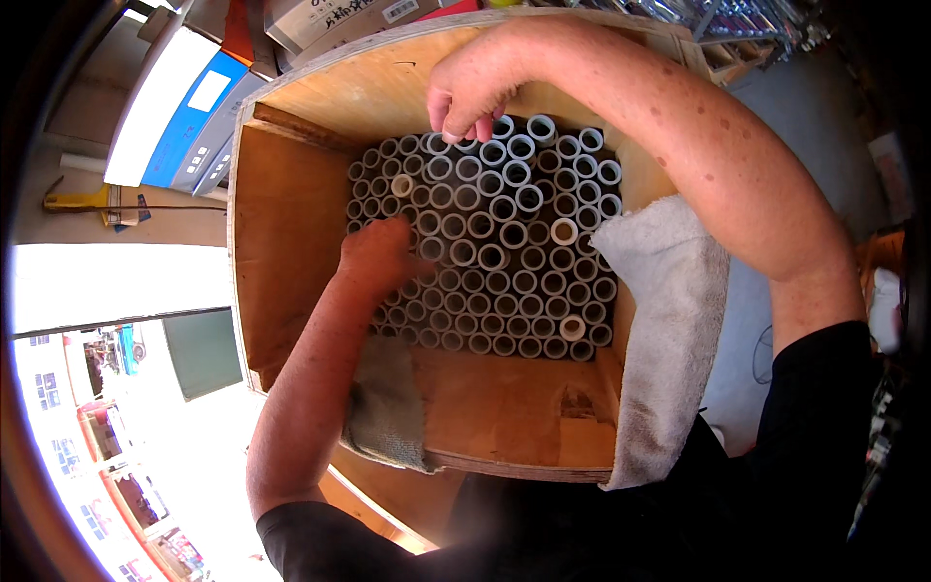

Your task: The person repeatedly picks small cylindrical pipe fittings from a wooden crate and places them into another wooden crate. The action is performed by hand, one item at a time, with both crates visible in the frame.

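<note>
White plastic pipe pieces (453,226) stand on end in close rows inside a deep wooden box (291,155), their round open ends facing up. My right hand (475,97) reaches over the rows at the box's far wall, fingers curled down and together near the pipe rims; whatever they hold is hidden. Over the left part of the rows is my left hand (380,254), its fingers smeared by motion and partly out of sight. A few pieces, such as a cream-coloured one (563,231), look filled or paler than the others.
A grey towel (674,339) drapes over the box's right wall, and a darker cloth (386,403) hangs over its near left edge. Cardboard boxes (335,24) and a blue-and-white carton (184,116) stand beyond. Metal parts (718,19) lie at the far right.
</note>
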